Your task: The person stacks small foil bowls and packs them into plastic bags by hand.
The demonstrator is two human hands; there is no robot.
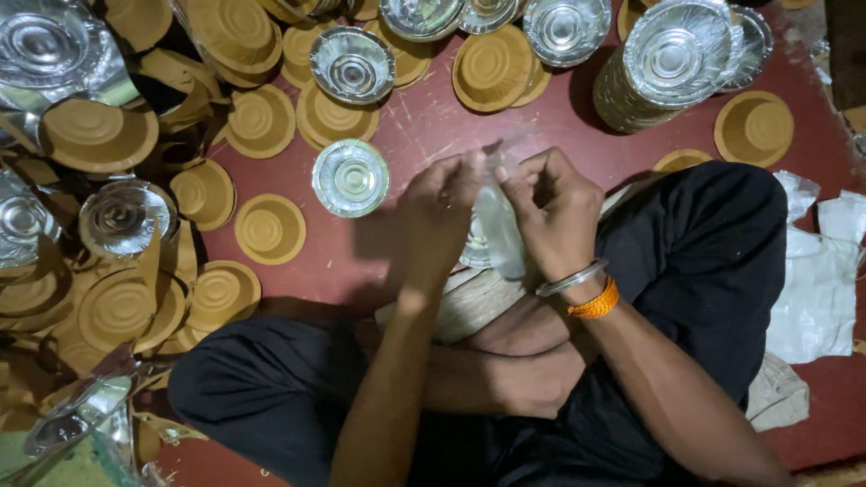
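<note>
Seated cross-legged on the red floor [433,117] among scattered paper bowls [269,228], the person pinches a thin clear plastic bag [498,230] at its top edge, left hand [439,212] and right hand [552,212] both in closed grip; it looks light, limp and slippery.

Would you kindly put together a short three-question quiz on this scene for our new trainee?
1. True or false: both hands, left hand and right hand, grip the clear plastic bag.
2. Which wrist wears the metal bangle and orange thread?
3. The tall stack of foil-lined bowls stands: A) far left, B) upper right, C) on the person's lap.

Key: 1 true; 2 right; 3 B.
</note>
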